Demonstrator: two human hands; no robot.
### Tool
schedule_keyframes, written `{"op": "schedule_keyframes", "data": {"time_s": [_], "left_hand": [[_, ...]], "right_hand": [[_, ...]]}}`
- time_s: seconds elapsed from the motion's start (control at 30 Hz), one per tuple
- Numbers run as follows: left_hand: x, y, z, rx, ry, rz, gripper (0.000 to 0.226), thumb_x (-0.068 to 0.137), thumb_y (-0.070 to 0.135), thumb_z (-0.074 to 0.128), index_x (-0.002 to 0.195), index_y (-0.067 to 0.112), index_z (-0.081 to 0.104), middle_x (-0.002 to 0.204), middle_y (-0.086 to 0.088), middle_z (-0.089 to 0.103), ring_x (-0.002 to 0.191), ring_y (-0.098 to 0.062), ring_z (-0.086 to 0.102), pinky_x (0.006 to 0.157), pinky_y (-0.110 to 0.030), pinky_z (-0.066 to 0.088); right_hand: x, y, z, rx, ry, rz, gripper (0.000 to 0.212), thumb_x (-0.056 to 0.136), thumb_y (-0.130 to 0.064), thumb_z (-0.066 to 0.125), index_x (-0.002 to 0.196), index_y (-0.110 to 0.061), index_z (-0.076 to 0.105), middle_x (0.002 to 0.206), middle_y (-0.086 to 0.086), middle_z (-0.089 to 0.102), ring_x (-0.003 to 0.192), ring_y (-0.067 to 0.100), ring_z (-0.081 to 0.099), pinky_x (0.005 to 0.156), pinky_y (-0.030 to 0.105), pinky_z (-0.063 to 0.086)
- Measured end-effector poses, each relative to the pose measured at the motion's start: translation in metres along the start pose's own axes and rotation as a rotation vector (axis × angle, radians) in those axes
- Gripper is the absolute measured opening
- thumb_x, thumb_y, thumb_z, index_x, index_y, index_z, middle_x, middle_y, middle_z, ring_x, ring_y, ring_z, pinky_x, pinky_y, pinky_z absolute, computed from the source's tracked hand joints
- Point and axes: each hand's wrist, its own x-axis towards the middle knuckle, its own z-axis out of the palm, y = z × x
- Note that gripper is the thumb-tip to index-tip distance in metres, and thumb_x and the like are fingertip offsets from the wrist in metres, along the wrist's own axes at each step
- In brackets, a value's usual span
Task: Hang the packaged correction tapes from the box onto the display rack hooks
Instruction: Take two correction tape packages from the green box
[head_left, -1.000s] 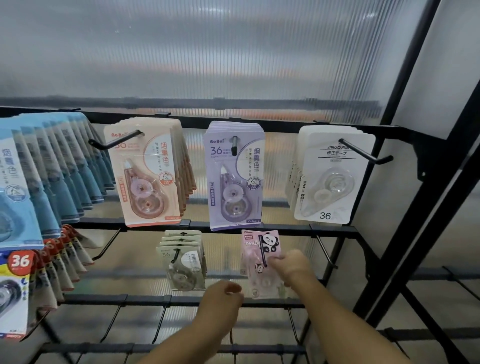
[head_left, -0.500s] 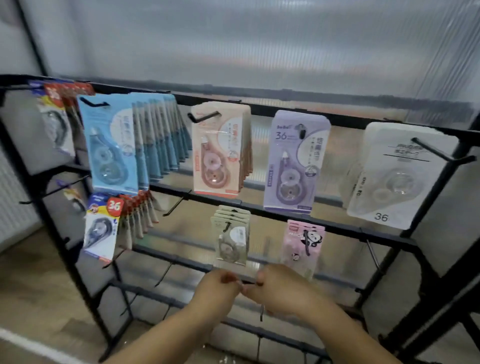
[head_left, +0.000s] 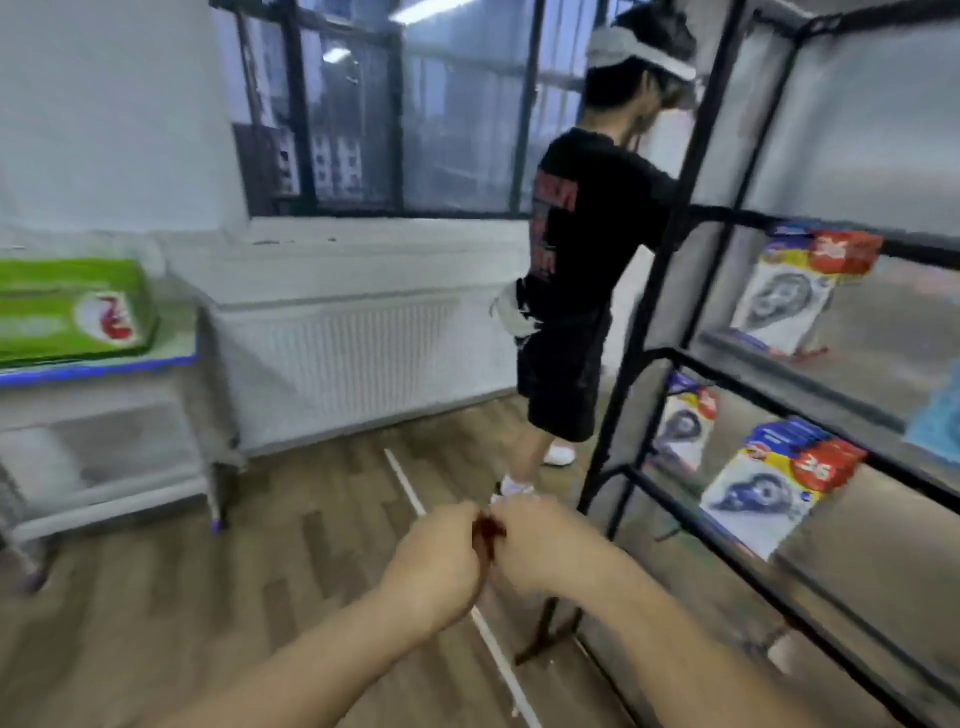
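Two hands meet at the lower centre of the frame, the left hand (head_left: 441, 558) and the right hand (head_left: 540, 545) knuckle to knuckle above the wooden floor (head_left: 208, 597). The fingers of both are curled in, and a small dark red thing (head_left: 487, 531) shows where they touch; the blur hides which hand grips it, so I cannot tell. Neither hand has a package in it. The packaged correction tapes (head_left: 769, 488) hang on the black display rack (head_left: 605, 436) along the right side of the frame, in three bunches at different heights, well apart from the hands. Another person (head_left: 587, 234) in black clothes stands at the rack's far end, back turned. At the left edge a green box (head_left: 72, 306) lies on a blue-rimmed worktop (head_left: 104, 364), with a white radiator (head_left: 337, 358) beyond it.
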Motion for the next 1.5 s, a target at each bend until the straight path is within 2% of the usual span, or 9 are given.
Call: {"op": "schedule_keyframes", "data": {"time_s": [0.23,0.37,0.47,0.7,0.83,1.0,1.13,1.37,1.5], "left_hand": [[-0.002,-0.171,-0.133,0.053,0.157,-0.245,0.020,0.092,0.019,0.048,0.100,0.020,0.066,0.106,0.000,0.068,0.101,-0.018,0.061,0.078,-0.023,0.041],[-0.004,-0.251,-0.188,0.077,0.293,-0.409,0.021,0.092,0.023,0.048,0.102,0.021,0.066,0.106,0.003,0.068,0.103,-0.017,0.061,0.075,-0.020,0.038],[0.008,-0.310,-0.223,0.098,0.326,-0.478,0.015,0.091,0.023,0.049,0.092,0.019,0.064,0.100,-0.001,0.068,0.100,-0.020,0.061,0.076,-0.024,0.041],[0.098,-0.426,-0.322,0.132,0.378,-0.609,0.015,0.091,0.025,0.050,0.078,0.022,0.056,0.088,0.000,0.066,0.092,-0.019,0.062,0.070,-0.025,0.042],[0.126,-0.479,-0.401,0.189,0.468,-0.668,0.014,0.092,0.022,0.049,0.086,0.023,0.062,0.089,0.002,0.068,0.087,-0.015,0.062,0.069,-0.023,0.042],[0.148,-0.561,-0.472,0.150,0.542,-0.750,0.024,0.091,0.017,0.049,0.068,0.026,0.049,0.068,0.009,0.054,0.067,-0.008,0.050,0.049,-0.010,0.034],[0.184,-0.636,-0.523,0.141,0.559,-0.771,0.026,0.089,0.017,0.048,0.065,0.026,0.047,0.064,0.007,0.054,0.069,-0.015,0.053,0.058,-0.025,0.035],[0.277,-0.766,-0.613,0.126,0.451,-0.617,0.016,0.091,0.019,0.047,0.079,0.020,0.058,0.079,0.000,0.063,0.080,-0.019,0.060,0.063,-0.026,0.039],[0.346,-0.821,-0.642,0.111,0.388,-0.558,0.017,0.091,0.020,0.049,0.080,0.016,0.062,0.074,-0.002,0.063,0.072,-0.019,0.058,0.059,-0.027,0.037]], "right_hand": [[0.131,-0.170,0.026,-0.016,-0.121,-0.252,0.023,0.094,-0.027,0.044,0.072,-0.021,0.048,0.099,0.008,0.062,0.095,0.026,0.059,0.061,0.030,0.037],[0.200,-0.239,0.038,-0.015,-0.129,-0.344,0.025,0.094,-0.040,0.048,0.091,-0.021,0.063,0.107,0.002,0.065,0.102,0.022,0.060,0.081,0.031,0.046],[0.257,-0.291,0.051,-0.015,-0.165,-0.409,0.032,0.092,-0.046,0.048,0.087,-0.019,0.065,0.092,0.000,0.068,0.089,0.021,0.063,0.074,0.030,0.047],[0.437,-0.395,0.061,-0.002,-0.160,-0.560,0.028,0.090,-0.042,0.049,0.073,-0.022,0.056,0.100,0.001,0.068,0.098,0.023,0.062,0.076,0.030,0.046],[0.521,-0.478,0.049,0.030,-0.177,-0.669,0.030,0.092,-0.043,0.049,0.077,-0.017,0.057,0.096,0.005,0.069,0.094,0.025,0.061,0.076,0.032,0.047],[0.591,-0.582,0.054,0.012,-0.254,-0.818,0.033,0.091,-0.041,0.049,0.077,-0.012,0.060,0.086,0.008,0.066,0.081,0.026,0.060,0.070,0.035,0.048],[0.661,-0.646,0.061,0.008,-0.218,-0.812,0.030,0.091,-0.034,0.049,0.076,-0.011,0.061,0.080,0.009,0.063,0.079,0.026,0.058,0.062,0.033,0.043],[0.796,-0.720,0.056,0.095,-0.193,-0.637,0.032,0.093,-0.027,0.046,0.074,-0.004,0.057,0.083,0.021,0.066,0.074,0.032,0.061,0.060,0.034,0.041],[0.872,-0.720,0.047,0.148,-0.152,-0.490,0.028,0.096,-0.024,0.044,0.071,-0.017,0.052,0.078,0.002,0.065,0.080,0.025,0.064,0.071,0.034,0.049]]}}
